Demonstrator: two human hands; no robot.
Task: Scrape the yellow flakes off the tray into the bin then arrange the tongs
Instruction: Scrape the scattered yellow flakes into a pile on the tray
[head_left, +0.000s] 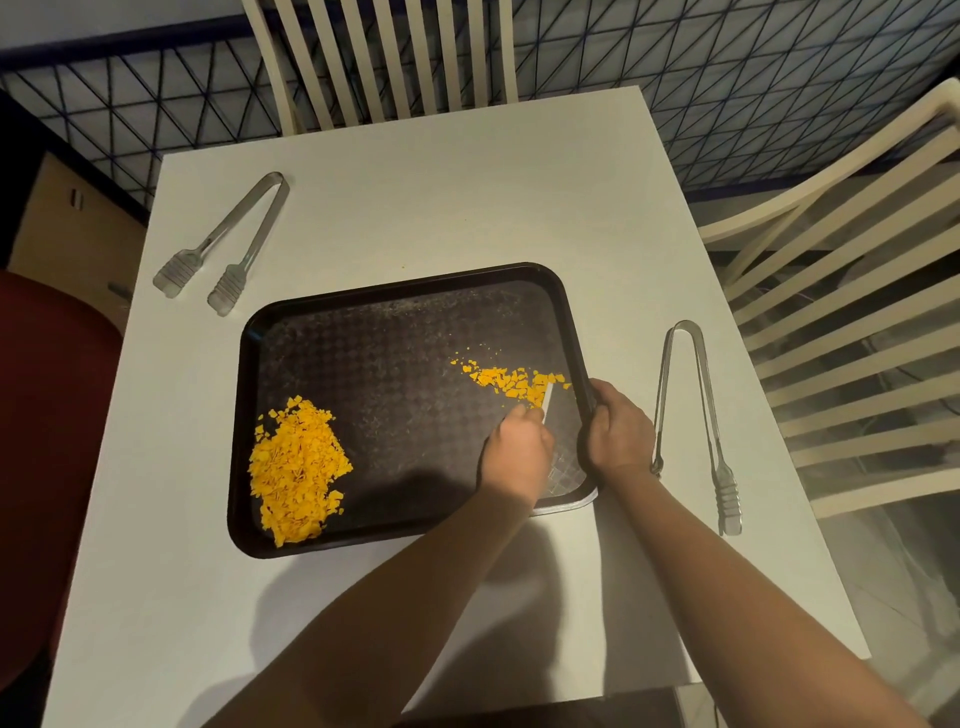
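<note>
A dark tray (395, 322) lies on the white table. A big heap of yellow flakes (296, 462) sits in its near left corner. A smaller scatter of flakes (506, 382) lies near its right side. My left hand (517, 449) holds a thin white scraper (548, 397) with its edge against that scatter. My right hand (618, 428) grips the tray's right rim. One pair of metal tongs (228, 241) lies at the table's far left. Another pair of tongs (693, 415) lies right of the tray, beside my right hand.
The white table (467, 182) has white slatted chairs at its far side (384, 57) and right side (852, 312). A dark red rounded object (47, 441) stands left of the table. A cardboard box (67, 223) sits on the floor at the left.
</note>
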